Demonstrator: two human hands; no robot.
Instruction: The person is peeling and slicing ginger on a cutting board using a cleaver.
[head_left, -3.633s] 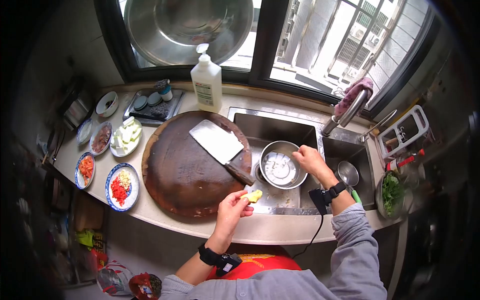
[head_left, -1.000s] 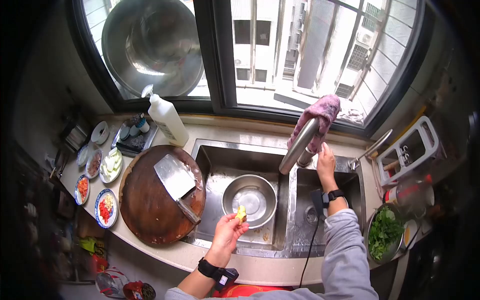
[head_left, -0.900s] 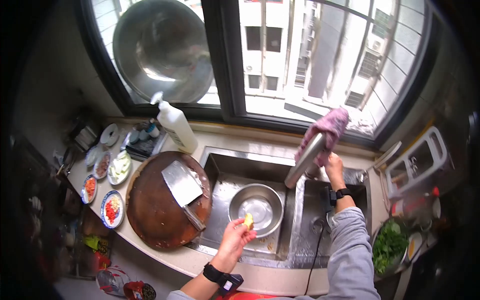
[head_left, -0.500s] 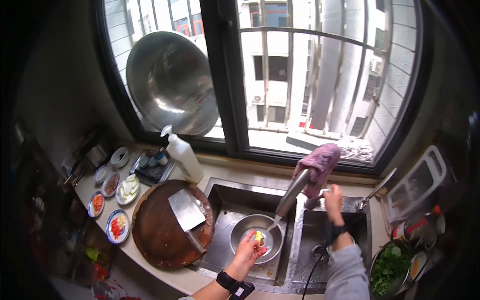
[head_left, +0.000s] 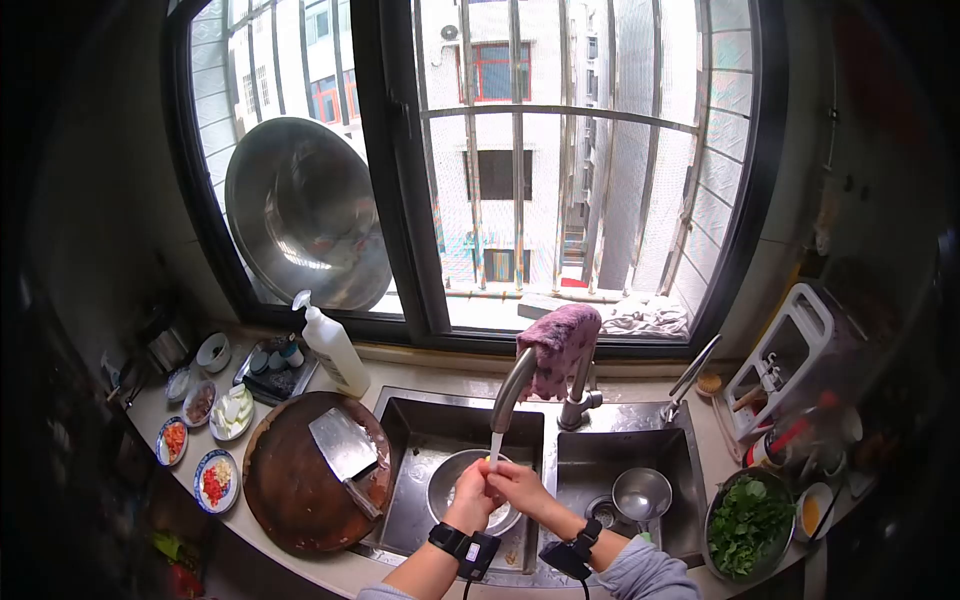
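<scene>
My left hand (head_left: 468, 497) is closed around what looks like a piece of ginger, mostly hidden by my fingers, with only a bit of yellow showing. My right hand (head_left: 520, 488) meets it there, fingers bent onto the same piece. Water streams from the faucet (head_left: 512, 392) onto my fingertips. Below both hands, a metal bowl (head_left: 440, 488) stands in the left sink basin (head_left: 408, 500).
Left of the sink, a cleaver (head_left: 342, 446) lies on a round chopping board (head_left: 285, 480). Nearby are a pump bottle (head_left: 335, 352) and several small dishes. A small metal pot (head_left: 642, 493) sits in the right basin (head_left: 580, 465). Leafy greens (head_left: 748, 525) are at the right.
My right hand has left the faucet lever and come over to my left hand. Water now runs onto both hands. The view has shifted, showing the small pot in the right basin.
</scene>
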